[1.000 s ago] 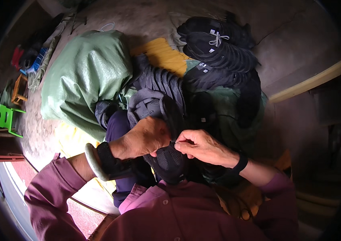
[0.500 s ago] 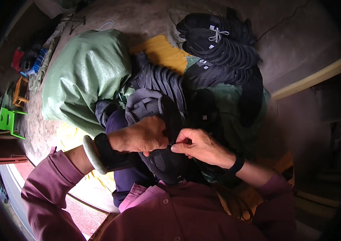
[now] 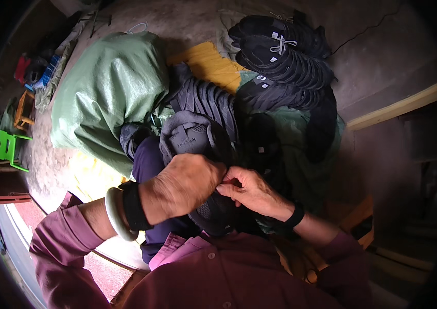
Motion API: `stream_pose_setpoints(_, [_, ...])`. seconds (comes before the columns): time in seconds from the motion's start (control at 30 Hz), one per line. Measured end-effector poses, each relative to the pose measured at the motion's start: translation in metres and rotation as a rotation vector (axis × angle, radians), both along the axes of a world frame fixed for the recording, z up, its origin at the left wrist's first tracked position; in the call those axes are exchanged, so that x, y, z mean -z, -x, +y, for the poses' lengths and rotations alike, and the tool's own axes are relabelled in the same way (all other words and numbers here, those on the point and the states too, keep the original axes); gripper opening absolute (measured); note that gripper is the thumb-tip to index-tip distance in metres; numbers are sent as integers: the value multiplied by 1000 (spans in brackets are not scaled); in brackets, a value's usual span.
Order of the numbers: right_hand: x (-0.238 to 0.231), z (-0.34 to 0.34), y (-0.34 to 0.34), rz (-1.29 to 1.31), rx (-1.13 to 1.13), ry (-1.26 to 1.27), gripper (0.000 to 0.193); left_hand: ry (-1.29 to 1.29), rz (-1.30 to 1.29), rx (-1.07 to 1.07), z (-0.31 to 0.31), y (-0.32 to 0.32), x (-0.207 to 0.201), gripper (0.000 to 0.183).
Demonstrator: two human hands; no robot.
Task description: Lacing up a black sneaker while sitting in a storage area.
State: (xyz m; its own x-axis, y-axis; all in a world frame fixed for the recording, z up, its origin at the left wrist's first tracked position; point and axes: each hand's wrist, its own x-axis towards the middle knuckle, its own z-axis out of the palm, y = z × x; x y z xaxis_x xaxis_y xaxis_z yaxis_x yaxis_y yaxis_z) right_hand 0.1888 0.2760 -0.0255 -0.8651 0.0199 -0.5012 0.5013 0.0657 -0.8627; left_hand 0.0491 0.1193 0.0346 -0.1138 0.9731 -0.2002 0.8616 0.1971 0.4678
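The dark shoe [image 3: 187, 138] lies at the centre of the near part of the scene, in front of the person's shirt [image 3: 203, 268], its lined opening to the far side and its mesh front to the near side. Its middle is covered by the hands.

The left hand [image 3: 185, 183] lies across the shoe with knuckles up. Its fingertips are hidden, so whether its grip is closed on the shoe cannot be told. The right hand [image 3: 254, 190] is at the shoe's right side, thumb and forefinger drawn together in a closed pinch beside the left fingers. What, if anything, lies in the pinch cannot be told.

In this inspector's judgement, the fine fingertip work calls for the left hand to steady the shoe while the right makes short, controlled movements. Turning the left knuckles aside should give a better view of the point of contact. The pale bangle [image 3: 110, 211] should be kept clear of the material.

A row of dark shoes [image 3: 208, 100] lies just beyond. A further dark pile [image 3: 290, 62] is at far right, a green sack [image 3: 113, 103] at far left.
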Motion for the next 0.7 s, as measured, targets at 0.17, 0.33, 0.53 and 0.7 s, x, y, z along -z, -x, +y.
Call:
stream_pose_setpoints(0.17, [1, 8, 2, 109, -101, 14, 24, -107, 397, 146, -4, -13, -14, 19])
stream_pose_setpoints(0.33, [0, 17, -3, 124, -116, -76, 22, 11, 636, -275, -44, 86, -17, 31])
stream_pose_setpoints(0.53, [-10, 17, 10, 116, -213, -10, 20, 129, 909, -1008, -363, 297, -21, 13])
stream_pose_setpoints(0.7, [-17, 24, 12, 80, -215, 28, 16, 531, 1012, -1048, -445, 272, 39, 12])
